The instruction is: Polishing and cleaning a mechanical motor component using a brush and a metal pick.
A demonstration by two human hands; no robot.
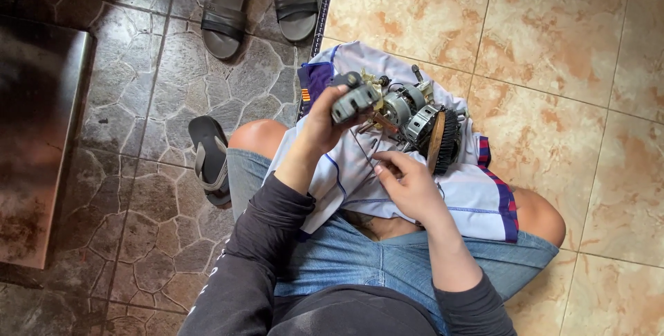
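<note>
The left hand [325,125] clenches a grey part [354,101] of the motor [408,118], lifted over the cloth [470,198] on the lap. The right hand's [411,184] fingers pinch a thin wire [363,153]. A hard tug could snap it, or the motor could slide onto the floor [553,45].

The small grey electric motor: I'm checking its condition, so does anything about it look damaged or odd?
Yes. The small grey electric motor on the white cloth lies opened up, windings bare; the left hand holds a detached grey part.

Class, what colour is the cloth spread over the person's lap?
The cloth is white with blue and red trim, seen in the head view.
</note>
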